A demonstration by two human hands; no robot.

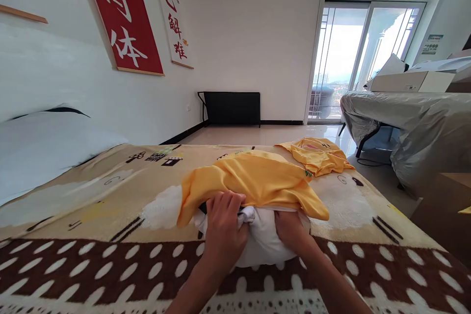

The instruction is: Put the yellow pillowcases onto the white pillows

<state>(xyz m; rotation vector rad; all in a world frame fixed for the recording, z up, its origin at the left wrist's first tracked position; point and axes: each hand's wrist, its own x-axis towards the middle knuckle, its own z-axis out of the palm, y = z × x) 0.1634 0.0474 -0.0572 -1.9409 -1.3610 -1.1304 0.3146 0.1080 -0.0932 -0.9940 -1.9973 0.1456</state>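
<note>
At the lower centre of the frame, a smooth, bright yellow cloth garment [265, 176] lies draped over the far part of a soft bundle of white cloth [267, 243], whose near part shows bare. The left hand [227, 216] is curled at the yellow hem and appears to pinch crumpled white cloth between thumb and fingers; the right hand [292, 229] reaches in under the hem, its fingertips hidden, so its grip cannot be told. The work looks partway along: the bundle is only partly covered, and a second yellow garment [314, 157], right of centre, lies apart, untouched. At upper left, a red hanging scroll [123, 19] shows white characters, apparently 附体, and a white hanging scroll with red characters [172, 5] reads 光解难, its top cut off. A small wall notice [432, 44] at upper right is too small to read.
</note>
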